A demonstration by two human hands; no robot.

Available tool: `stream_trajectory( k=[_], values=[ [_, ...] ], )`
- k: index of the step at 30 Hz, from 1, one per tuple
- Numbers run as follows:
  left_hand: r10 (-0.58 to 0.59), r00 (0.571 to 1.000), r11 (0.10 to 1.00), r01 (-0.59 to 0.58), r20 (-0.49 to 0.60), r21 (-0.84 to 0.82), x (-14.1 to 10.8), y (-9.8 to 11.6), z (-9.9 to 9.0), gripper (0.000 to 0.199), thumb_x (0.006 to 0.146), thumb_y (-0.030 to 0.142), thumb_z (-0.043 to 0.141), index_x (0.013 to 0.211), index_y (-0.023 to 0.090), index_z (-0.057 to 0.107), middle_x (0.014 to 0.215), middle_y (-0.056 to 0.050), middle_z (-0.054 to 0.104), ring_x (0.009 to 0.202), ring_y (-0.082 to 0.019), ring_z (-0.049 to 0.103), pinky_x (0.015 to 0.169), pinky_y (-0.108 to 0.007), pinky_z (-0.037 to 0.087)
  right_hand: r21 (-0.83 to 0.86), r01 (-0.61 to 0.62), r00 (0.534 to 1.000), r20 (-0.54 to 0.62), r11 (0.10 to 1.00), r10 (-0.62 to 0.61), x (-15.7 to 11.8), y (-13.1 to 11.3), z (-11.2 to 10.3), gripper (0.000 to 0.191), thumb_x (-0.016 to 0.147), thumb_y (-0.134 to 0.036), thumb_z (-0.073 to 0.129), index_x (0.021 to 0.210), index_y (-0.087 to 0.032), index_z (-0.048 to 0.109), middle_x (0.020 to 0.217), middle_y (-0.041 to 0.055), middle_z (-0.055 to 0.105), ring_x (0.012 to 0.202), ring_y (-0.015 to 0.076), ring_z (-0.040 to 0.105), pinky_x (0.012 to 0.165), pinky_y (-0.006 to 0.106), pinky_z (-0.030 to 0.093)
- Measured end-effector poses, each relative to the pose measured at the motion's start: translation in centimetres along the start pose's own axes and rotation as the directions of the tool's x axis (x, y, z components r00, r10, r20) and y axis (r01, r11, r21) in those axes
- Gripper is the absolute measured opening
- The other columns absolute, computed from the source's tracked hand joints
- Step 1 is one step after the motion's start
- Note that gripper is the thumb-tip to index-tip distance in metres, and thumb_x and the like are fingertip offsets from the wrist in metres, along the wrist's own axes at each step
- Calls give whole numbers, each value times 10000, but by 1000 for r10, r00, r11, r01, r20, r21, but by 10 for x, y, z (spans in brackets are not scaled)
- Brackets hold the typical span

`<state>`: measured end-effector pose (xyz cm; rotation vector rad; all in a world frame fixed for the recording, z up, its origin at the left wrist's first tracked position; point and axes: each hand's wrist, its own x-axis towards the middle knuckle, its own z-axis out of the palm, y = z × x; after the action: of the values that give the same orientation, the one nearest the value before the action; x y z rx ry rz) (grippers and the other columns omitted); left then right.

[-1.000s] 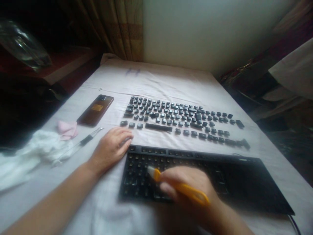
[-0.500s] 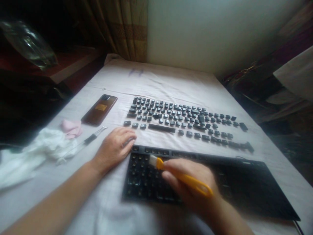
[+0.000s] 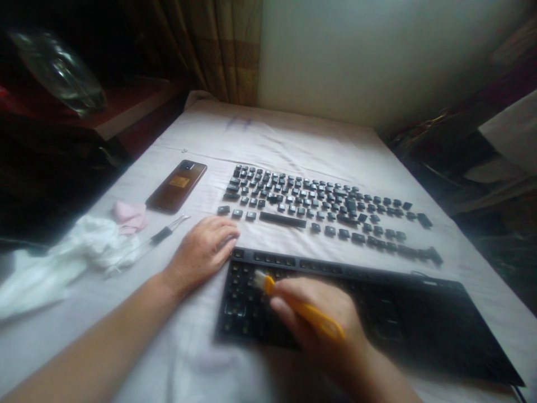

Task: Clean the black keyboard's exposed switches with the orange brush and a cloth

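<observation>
Pale, creased cloth [image 3: 285, 131] spreads out ahead of me, running back to a plain wall [image 3: 335, 61] and a heavy curtain [image 3: 226, 50]. On my feed the black keyboard [image 3: 436, 324] lies flat on that cloth, near the person, with a cable [image 3: 519, 393] leaving its right end. I see the right hand [image 3: 327, 305] with its grip closed around a yellow-handled brush [image 3: 321, 319], the pale bristles [image 3: 260, 279] over the keyboard's left part, close to the top rows; blur keeps me from telling whether they touch. The left hand [image 3: 201, 252] rests by the top left corner, fingers curled, and I cannot tell whether its grip holds anything. As far as I can judge, the caps are off: small mounts show at the left end, while the darker right part is hard to read. Loose keycaps [image 3: 301, 211] sit in rough rows just beyond the keyboard, the long spacebar [image 3: 282, 220] among them, and I make out none refitted. Off to the left I have a brown phone [image 3: 177, 187], a pink cloth [image 3: 129, 217], a crumpled white cloth [image 3: 92, 240] and a dark-handled wire tool [image 3: 161, 235].
</observation>
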<state>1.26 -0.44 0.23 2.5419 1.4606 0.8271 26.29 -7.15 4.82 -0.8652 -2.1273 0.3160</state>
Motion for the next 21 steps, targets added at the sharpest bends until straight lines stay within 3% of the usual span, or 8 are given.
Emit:
stream_trajectory(
  k=[5,11,17,21],
  values=[
    [8,1000,1000,-8,4,1,1,1,-1,187,969,247,536,1037,190,701,1115,-86,740,1100,-239,652,1023,-429,516,80,-37,998,54,996,33,0,-1,-3,231,1042,-256,530,863,-177,653,671,8,733,545,116,705,575,182,559],
    [9,1000,1000,-9,14,6,0,2,-3,182,966,233,539,1038,183,698,1120,-87,737,1099,-241,647,1013,-434,521,116,-126,992,-9,985,128,3,1,-4,160,1017,-242,567,919,-178,676,760,35,772,636,128,745,638,167,588],
    [8,1000,1000,-8,10,1,0,2,-3,187,963,236,535,1033,182,700,1117,-92,739,1093,-244,650,1016,-442,522,239,-67,994,100,969,44,-2,8,10,117,998,-146,557,1001,-161,673,874,81,781,769,158,761,720,215,609],
    [9,1000,1000,-9,6,0,1,2,-3,185,961,234,533,1027,189,700,1111,-87,743,1089,-242,653,1015,-443,525,221,-132,979,180,966,92,-6,12,-1,119,980,-123,558,987,-170,668,866,74,770,745,159,748,698,226,605]
  ],
)
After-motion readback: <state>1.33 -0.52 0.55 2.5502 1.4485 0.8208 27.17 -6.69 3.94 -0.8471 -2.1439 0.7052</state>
